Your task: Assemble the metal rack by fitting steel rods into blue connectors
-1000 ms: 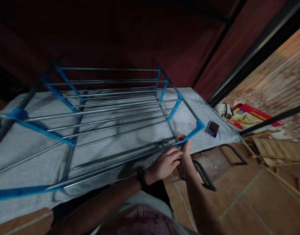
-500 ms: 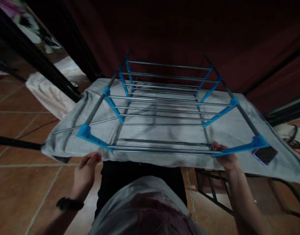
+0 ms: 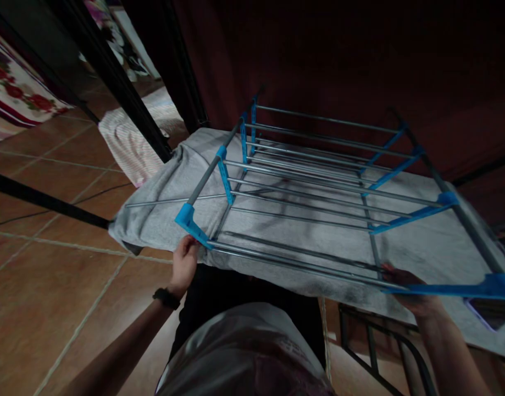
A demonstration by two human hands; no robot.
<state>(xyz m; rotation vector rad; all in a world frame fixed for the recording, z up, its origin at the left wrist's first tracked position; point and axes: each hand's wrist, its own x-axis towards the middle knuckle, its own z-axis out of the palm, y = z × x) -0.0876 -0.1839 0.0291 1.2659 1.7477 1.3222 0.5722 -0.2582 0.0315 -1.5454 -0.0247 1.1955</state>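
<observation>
Gripping one rack (image 3: 318,187): left hand (image 3: 184,263), right hand (image 3: 412,291).

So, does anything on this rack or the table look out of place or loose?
Yes. One thin metal rod lies loose on the grey cloth left of the rack, angled and joined to no blue bracket. A phone sits near the table edge under the rack's right corner.

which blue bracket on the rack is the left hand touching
The near-left corner bracket: the left hand touches its underside; the other blue brackets lie farther back or right.
</observation>
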